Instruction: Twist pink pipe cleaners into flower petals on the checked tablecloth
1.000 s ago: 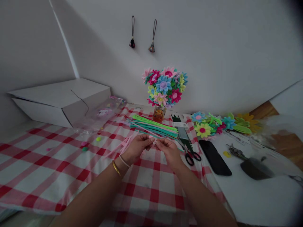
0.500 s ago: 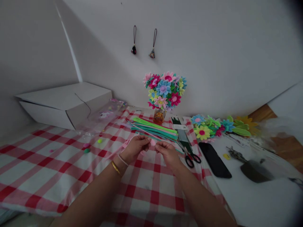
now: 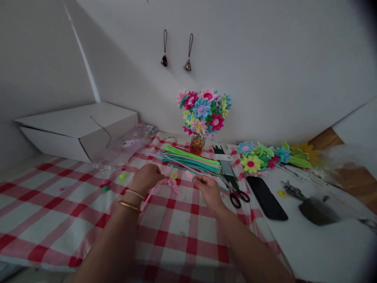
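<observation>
OK, right hand (image 3: 207, 188) is pinching a small pink pipe-cleaner piece (image 3: 189, 175) over the checked tablecloth (image 3: 182, 224). Left hand (image 3: 148, 177) is sitting beside looped pink pipe cleaners (image 3: 174, 186); fingertips are hiding, so can't tell its grip. Black-handled scissors (image 3: 235, 199) are lying near the phone (image 3: 266, 197).

The checked cloth (image 3: 176, 243) is red and white. Pink fuzzy loops (image 3: 174, 187), green sticks (image 3: 194, 154), scissors (image 3: 232, 193) and a jar (image 3: 196, 145) are on it.
</observation>
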`<state>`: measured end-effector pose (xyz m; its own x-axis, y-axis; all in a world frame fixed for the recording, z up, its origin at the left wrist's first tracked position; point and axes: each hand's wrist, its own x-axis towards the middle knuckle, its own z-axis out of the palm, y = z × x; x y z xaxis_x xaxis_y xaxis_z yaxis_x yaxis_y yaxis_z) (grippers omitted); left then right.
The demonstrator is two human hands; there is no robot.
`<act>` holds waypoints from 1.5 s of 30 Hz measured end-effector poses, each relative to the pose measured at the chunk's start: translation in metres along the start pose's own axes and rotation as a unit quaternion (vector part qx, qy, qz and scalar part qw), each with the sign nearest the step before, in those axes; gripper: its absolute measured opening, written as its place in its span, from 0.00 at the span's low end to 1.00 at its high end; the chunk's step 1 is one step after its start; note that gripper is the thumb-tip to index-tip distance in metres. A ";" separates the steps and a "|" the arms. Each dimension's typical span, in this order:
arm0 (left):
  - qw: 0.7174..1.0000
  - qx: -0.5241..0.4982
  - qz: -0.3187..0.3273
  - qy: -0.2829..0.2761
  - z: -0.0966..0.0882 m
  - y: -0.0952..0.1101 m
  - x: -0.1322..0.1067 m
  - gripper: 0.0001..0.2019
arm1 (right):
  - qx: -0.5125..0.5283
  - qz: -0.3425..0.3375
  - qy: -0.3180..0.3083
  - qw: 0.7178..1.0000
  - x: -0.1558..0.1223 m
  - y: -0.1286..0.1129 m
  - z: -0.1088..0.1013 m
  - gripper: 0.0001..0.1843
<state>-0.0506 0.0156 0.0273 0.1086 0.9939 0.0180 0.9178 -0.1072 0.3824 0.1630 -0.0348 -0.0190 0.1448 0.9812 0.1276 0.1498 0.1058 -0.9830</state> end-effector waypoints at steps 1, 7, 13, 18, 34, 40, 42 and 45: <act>0.999 0.034 -0.009 -0.020 0.001 -0.001 0.000 0.13 | -0.012 -0.006 -0.008 1.000 0.000 0.000 0.001 0.12; 0.990 0.122 -0.025 -0.073 0.010 -0.004 0.001 0.14 | -0.060 -0.023 -0.041 0.997 0.000 0.001 0.002 0.12; 0.988 0.123 -0.027 -0.087 0.016 -0.006 0.004 0.12 | -0.020 -0.009 -0.019 1.000 0.003 0.001 -0.004 0.12; 0.991 0.118 -0.024 -0.065 0.021 -0.006 0.006 0.13 | -0.021 -0.019 -0.028 0.999 0.004 0.003 -0.003 0.11; 0.951 -0.278 0.058 -0.125 0.011 0.021 -0.006 0.06 | -0.229 -0.227 0.025 0.946 0.000 -0.006 -0.008 0.10; 0.902 -0.369 0.079 -0.211 0.019 0.031 -0.014 0.05 | -0.449 -0.344 0.002 0.825 -0.009 -0.026 -0.012 0.09; 0.891 -0.387 0.086 -0.220 0.020 0.030 -0.013 0.05 | -0.481 -0.351 -0.007 0.804 -0.011 -0.030 -0.013 0.08; 0.874 -0.414 0.078 -0.243 0.020 0.029 -0.013 0.04 | -0.499 -0.354 -0.033 0.790 -0.011 -0.034 -0.014 0.09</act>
<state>-0.0174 -0.0007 0.0196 0.5417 0.8195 -0.1871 0.3075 0.0139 0.9514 0.1700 -0.0518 0.0145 -0.3671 0.7424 0.5604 0.8720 0.4844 -0.0705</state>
